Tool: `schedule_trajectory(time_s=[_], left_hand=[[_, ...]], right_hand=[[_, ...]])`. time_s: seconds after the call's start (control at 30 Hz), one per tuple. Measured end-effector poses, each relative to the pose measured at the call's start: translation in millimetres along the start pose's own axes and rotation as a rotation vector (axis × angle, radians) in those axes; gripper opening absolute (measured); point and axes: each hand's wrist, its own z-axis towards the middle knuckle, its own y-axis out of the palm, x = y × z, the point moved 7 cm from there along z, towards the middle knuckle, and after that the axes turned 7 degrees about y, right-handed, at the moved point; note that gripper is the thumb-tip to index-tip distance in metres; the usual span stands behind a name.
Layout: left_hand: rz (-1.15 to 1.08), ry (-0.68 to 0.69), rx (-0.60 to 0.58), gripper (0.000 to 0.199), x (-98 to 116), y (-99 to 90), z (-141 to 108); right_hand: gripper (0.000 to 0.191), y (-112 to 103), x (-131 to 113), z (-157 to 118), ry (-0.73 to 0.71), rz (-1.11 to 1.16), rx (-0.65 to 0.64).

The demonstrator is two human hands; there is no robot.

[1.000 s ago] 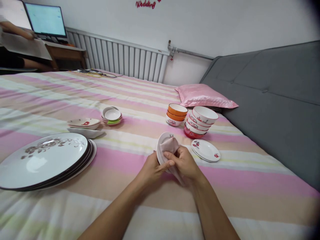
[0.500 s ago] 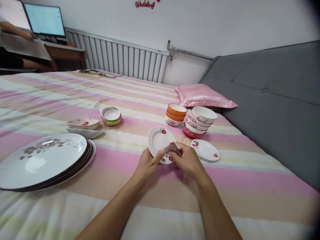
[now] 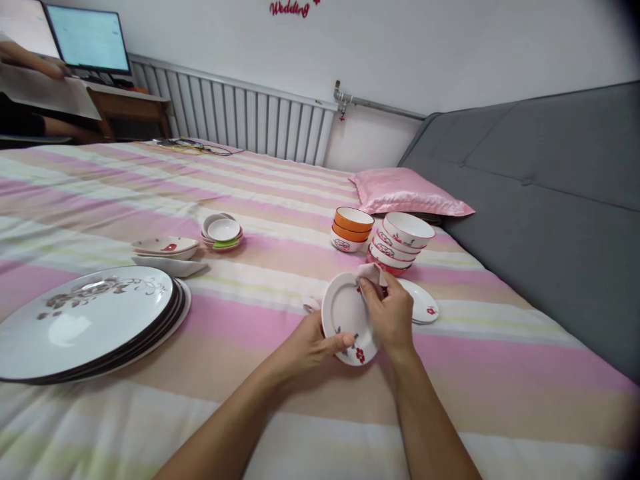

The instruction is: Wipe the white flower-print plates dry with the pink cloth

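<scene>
A small white plate point(image 3: 345, 310) with red flowers is tilted up in front of me, above the striped bedspread. My left hand point(image 3: 316, 341) grips its lower left edge, thumb on the face and fingers behind. Against the plate's upper right rim, my right hand point(image 3: 391, 310) pinches a pale pinkish cloth point(image 3: 373, 272), which wraps over the edge. Another bit of the cloth shows past the plate's left side. Just right of my right hand lie flat flowered plates point(image 3: 424, 303), partly covered by that hand.
Stacked orange-and-white bowls point(image 3: 353, 230) and red-and-white bowls point(image 3: 406, 233) stand beyond my hands. Leftward are large oval plates point(image 3: 100, 313), boat-shaped dishes point(image 3: 167, 248) and small bowls point(image 3: 223, 230). A pink pillow point(image 3: 407, 190) lies by the grey headboard point(image 3: 530, 193). A person sits at a desk, far left.
The plate has shifted right and slightly down and is turned in my hands. My right hand has moved the cloth from the plate's lower part to its upper right rim.
</scene>
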Motion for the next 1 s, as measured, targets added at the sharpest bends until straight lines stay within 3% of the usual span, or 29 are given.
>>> schedule_trajectory(time_s=[0.17, 0.23, 0.33, 0.53, 0.7, 0.9, 1.0], left_hand=[[-0.032, -0.055, -0.096, 0.038, -3, 8.6, -2], [-0.016, -0.053, -0.096, 0.04, -5, 7.5, -2], [0.027, -0.047, -0.087, 0.04, -8, 3.8, -1], [0.105, 0.071, 0.009, 0.044, 4, -6.9, 3], [0.184, -0.009, 0.023, 0.043, 3, -10.9, 0], [0.164, -0.078, 0.003, 0.038, 1, -10.8, -3], [0.166, -0.078, -0.039, 0.038, 5, -8.1, -4]], right_hand=[[0.02, 5, -17, -5, -0.123, 0.014, -0.052], [0.017, 11, -27, -9, -0.181, 0.077, -0.137], [0.028, 19, -41, -17, -0.244, 0.181, -0.307], [0.046, 23, -47, -24, -0.21, 0.377, -0.573], [0.022, 21, -47, -21, -0.247, 0.354, -0.47], [0.021, 21, -57, -27, -0.41, 0.086, -0.298], [0.019, 25, -60, -30, -0.461, -0.007, -0.304]])
